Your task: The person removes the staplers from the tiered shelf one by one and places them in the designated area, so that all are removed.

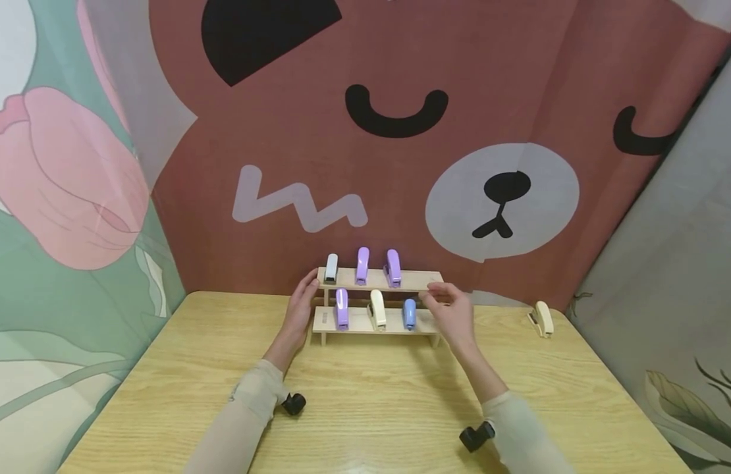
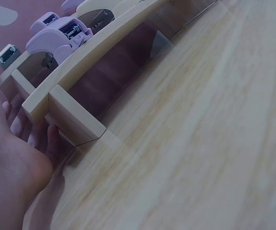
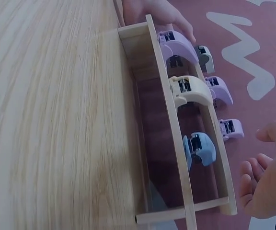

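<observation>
A two-tier wooden rack (image 1: 371, 329) stands at the table's back edge. On its upper shelf are a white stapler (image 1: 332, 267) and two purple staplers, one in the middle (image 1: 362, 264) and one to its right (image 1: 392, 266). The lower shelf bears a purple stapler (image 1: 342, 308), a cream stapler (image 1: 377, 309) and a small blue stapler (image 1: 409, 314). My left hand (image 1: 298, 309) rests against the rack's left end, fingers fairly straight. By the right end hovers my right hand (image 1: 453, 317), fingers loosely bent with nothing in them; the right wrist view shows it apart from the rack.
Another cream stapler (image 1: 542, 319) lies at the table's back right, away from the rack. Behind the wooden table (image 1: 365, 408) hangs a brown curtain (image 1: 389, 178) with a bear face, and a grey curtain (image 1: 668, 263) hangs to the right.
</observation>
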